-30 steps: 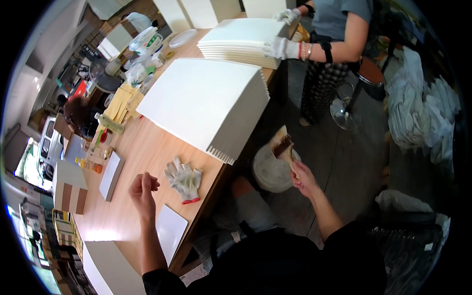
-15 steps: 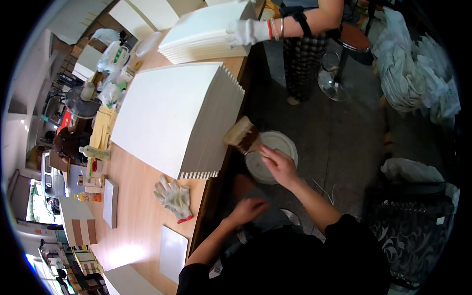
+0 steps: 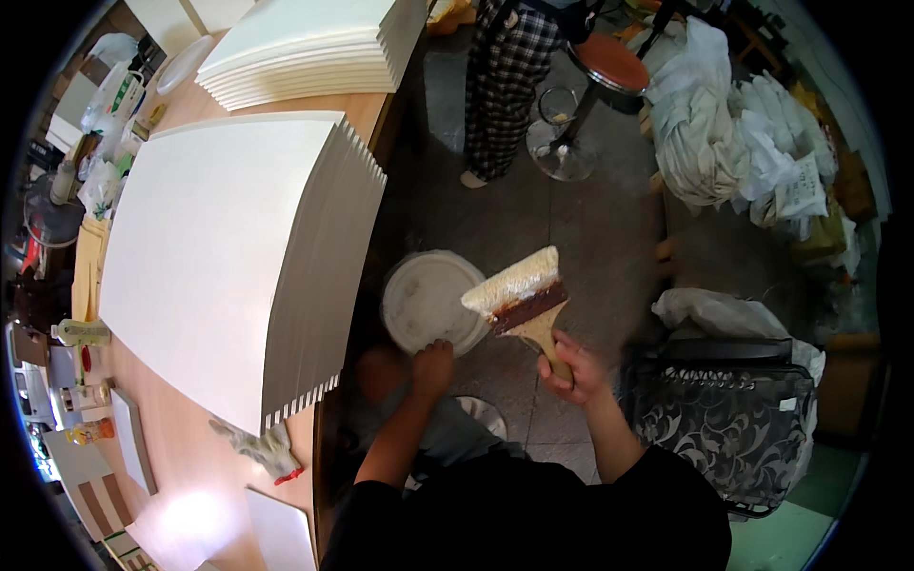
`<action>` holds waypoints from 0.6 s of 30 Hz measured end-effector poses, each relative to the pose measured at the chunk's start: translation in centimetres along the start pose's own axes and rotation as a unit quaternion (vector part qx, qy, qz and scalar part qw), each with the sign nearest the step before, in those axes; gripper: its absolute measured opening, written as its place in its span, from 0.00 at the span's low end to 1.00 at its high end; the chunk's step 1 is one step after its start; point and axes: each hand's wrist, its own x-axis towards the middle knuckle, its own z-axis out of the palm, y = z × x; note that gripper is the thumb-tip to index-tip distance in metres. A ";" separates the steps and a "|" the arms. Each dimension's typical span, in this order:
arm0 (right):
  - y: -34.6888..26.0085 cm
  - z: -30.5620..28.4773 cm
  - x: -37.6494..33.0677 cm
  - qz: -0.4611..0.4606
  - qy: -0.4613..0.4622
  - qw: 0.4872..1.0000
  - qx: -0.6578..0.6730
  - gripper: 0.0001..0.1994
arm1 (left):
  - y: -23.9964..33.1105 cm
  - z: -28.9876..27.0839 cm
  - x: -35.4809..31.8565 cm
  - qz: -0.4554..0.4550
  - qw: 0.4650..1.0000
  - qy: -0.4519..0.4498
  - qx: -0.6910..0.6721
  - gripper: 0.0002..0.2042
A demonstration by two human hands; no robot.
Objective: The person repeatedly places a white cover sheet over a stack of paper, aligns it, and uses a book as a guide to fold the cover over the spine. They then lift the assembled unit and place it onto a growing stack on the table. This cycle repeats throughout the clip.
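My right hand [image 3: 574, 369] is closed round the wooden handle of a wide paintbrush [image 3: 526, 303]. The brush is raised over the floor, its pale, whitish-coated bristles pointing up and left. A round whitish bucket [image 3: 392, 316] stands on the floor beside the table; I cannot tell whether its pale top is a lid or its contents. At the bucket's near rim, my left hand [image 3: 435, 369] has its fingers curled over the edge. To the left, a large stack of white boards [image 3: 205, 247] lies on the table, its layered edges facing me.
The wooden table [image 3: 195, 404] also bears a second board stack [image 3: 305, 48], a work glove [image 3: 267, 451] and a grey panel [image 3: 278, 523]. A person in checked trousers [image 3: 509, 86] stands beyond, near a round stool [image 3: 609, 62]. A dark patterned bag [image 3: 724, 419] is at right.
The brush has swung away from the board stack's edge, to the right of the bucket. My left hand has reached the bucket's rim. The other person's gloved hand has left the far stack.
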 end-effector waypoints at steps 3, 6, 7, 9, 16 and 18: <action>0.2 -0.4 -1.1 -0.010 0.062 0.998 -0.004 0.21 | 0.4 0.2 1.1 -0.009 0.998 0.059 0.034 0.07; -0.2 -0.1 -1.2 -0.014 0.118 0.993 -0.028 0.22 | -0.4 0.2 0.9 0.025 0.994 0.090 0.060 0.06; -0.6 0.2 -1.2 -0.012 0.132 0.991 -0.037 0.23 | -0.6 0.1 1.0 0.045 0.992 0.092 0.068 0.06; -0.6 0.5 -0.3 -0.020 0.266 0.949 -0.167 0.25 | -1.2 -2.0 0.9 0.059 0.994 0.086 0.034 0.07; 2.4 -4.4 4.4 -0.180 0.275 0.709 -0.623 0.21 | -5.3 -12.9 -0.9 -0.104 0.903 0.186 -0.374 0.11; 2.6 -2.7 7.4 -0.161 0.201 0.623 -0.738 0.20 | -6.7 -12.9 -0.5 -0.149 0.841 0.194 -0.482 0.13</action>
